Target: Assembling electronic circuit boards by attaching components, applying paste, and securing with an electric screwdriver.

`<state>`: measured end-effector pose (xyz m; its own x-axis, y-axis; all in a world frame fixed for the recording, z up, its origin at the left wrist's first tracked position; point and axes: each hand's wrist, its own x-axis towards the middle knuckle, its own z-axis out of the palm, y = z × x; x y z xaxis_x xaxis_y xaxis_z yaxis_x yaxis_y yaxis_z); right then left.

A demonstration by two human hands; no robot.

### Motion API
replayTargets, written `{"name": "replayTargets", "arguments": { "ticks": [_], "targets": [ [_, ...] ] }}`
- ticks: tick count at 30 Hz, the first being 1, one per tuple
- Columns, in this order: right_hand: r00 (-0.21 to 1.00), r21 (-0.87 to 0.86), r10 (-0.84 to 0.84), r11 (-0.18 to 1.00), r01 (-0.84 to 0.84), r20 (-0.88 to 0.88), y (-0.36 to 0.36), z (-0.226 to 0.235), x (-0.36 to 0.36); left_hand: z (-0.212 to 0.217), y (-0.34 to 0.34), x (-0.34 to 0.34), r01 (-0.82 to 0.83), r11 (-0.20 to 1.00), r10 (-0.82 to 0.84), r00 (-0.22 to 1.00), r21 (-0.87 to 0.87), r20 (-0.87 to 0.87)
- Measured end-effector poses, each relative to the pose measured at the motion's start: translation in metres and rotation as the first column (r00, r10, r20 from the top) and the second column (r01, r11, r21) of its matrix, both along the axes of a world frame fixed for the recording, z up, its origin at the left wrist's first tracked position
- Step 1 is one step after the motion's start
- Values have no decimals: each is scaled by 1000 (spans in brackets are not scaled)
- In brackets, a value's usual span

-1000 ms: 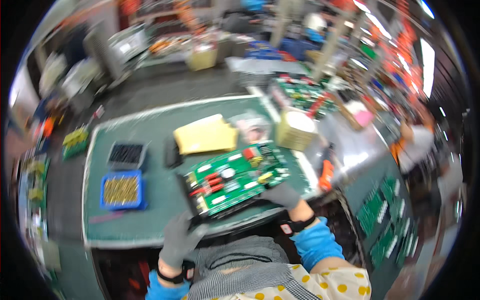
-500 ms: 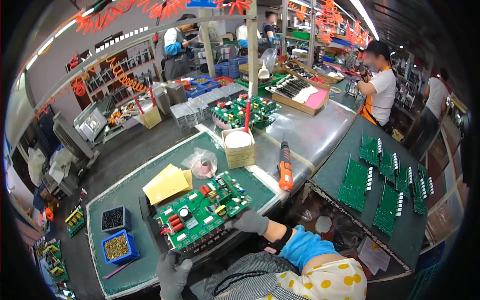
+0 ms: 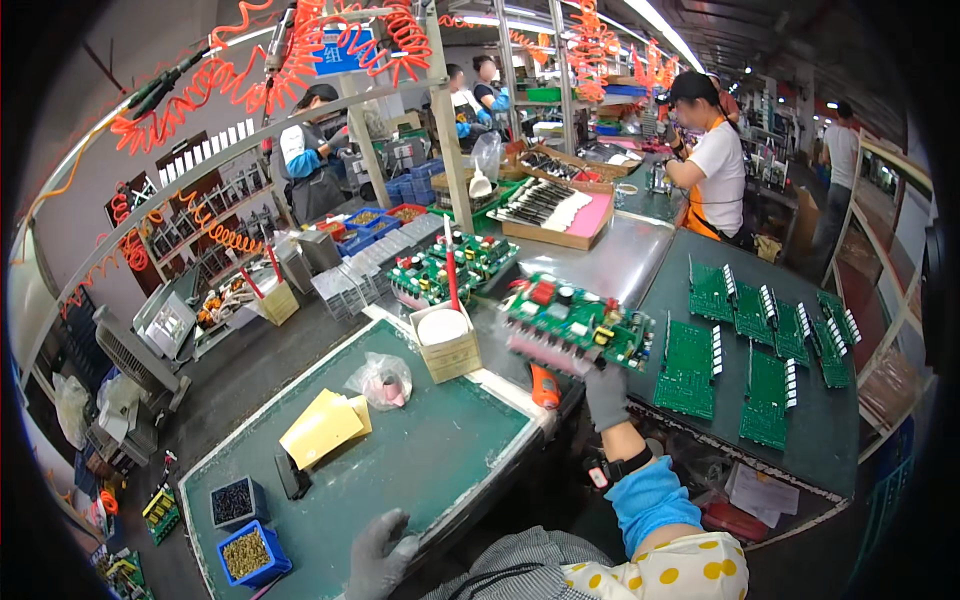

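Note:
My right hand (image 3: 606,396), in a grey glove, grips the near edge of a populated green circuit board (image 3: 585,318) with red, white and yellow parts and a pinkish row along its near side. The board is held tilted over the metal surface, hiding most of an orange power screwdriver (image 3: 545,386). Low over the front edge of the green-topped bench (image 3: 420,450), my gloved left hand (image 3: 382,555) is empty with its fingers apart. Nearby on the bench lie yellow paper sheets (image 3: 322,428), a small black block (image 3: 293,477) and a clear plastic bag (image 3: 380,380).
A blue bin of brass-coloured screws (image 3: 246,553) and a bin of black screws (image 3: 234,502) stand at the left. Behind are a cardboard box (image 3: 447,360) and more populated boards (image 3: 420,272). Several bare green boards (image 3: 686,370) lie at right. A co-worker (image 3: 712,160) stands beyond.
My right hand has lifted the circuit board off the bench and carried it right over the metal surface. My left hand has shifted slightly right. The view has turned right.

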<state>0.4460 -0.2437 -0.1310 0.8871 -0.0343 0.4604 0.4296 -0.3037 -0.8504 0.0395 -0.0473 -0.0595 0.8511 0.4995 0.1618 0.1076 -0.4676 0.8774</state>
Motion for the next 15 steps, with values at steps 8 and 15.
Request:
{"name": "replayTargets", "arguments": {
  "ticks": [8,15],
  "targets": [
    [862,-346,-499,827,444,-89,23,-25,117,-27,23,-60,-320,937,311,947,-142,-85],
    [770,-559,-632,672,486,-90,29,8,160,-31,34,-68,-388,891,385,921,-237,-63]
  ]
}}
